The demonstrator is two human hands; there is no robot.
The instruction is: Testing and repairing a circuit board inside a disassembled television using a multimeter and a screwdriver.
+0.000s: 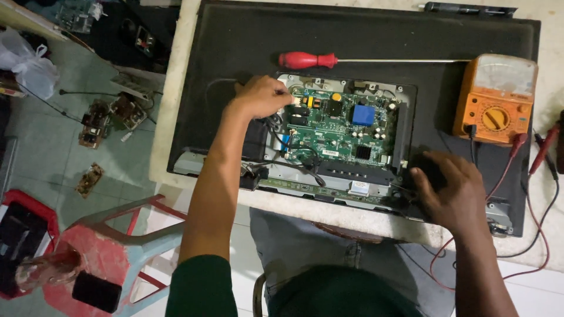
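A flat television [235, 47] lies face down on a white table, its back panel open over a green circuit board [343, 126]. My left hand [258, 97] rests at the board's left edge, fingers pinched on a small white connector there. At the lower right corner of the opening my right hand [449, 188] is curled over a dark part beside thin wires; what it grips is hidden.
A red-handled screwdriver [308, 59] lies above the board. An orange analog multimeter [495, 100] sits at the right with red and black leads [543, 152]. A red and blue stool [111, 235] stands at lower left. Loose circuit boards [97, 123] lie on the floor.
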